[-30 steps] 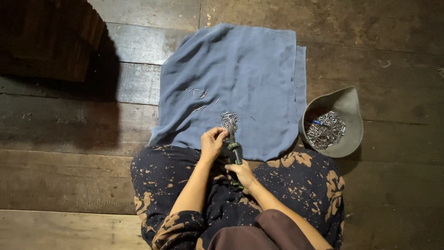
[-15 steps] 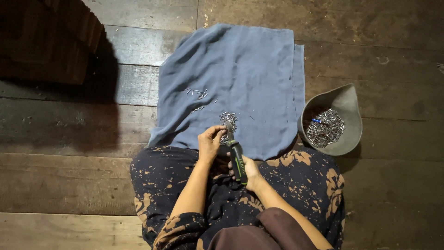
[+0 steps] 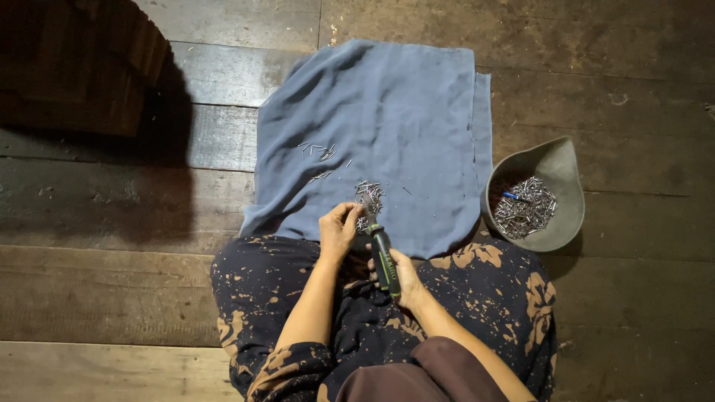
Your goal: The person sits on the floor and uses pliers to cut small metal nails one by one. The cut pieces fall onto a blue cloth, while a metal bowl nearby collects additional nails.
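Observation:
A blue-grey cloth (image 3: 387, 126) lies spread on the wooden floor in front of my lap. A small heap of thin metal pins (image 3: 369, 195) rests near its front edge, with a few loose ones (image 3: 316, 151) further up. My right hand (image 3: 402, 275) grips a tool with a black and green handle (image 3: 382, 257), its tip pointing at the heap. My left hand (image 3: 339, 227) pinches a small metal piece at the tool's tip; the piece is too small to make out.
A grey bowl-shaped container (image 3: 555, 160) holding many metal pins (image 3: 525, 208) and a small blue item stands on the floor right of the cloth. A dark wooden object (image 3: 74, 67) casts shadow at the upper left. My dark patterned trousers (image 3: 491, 298) cover the foreground.
My right hand has slid slightly down and right along the tool handle. My left hand stays at the tool's tip by the pin heap.

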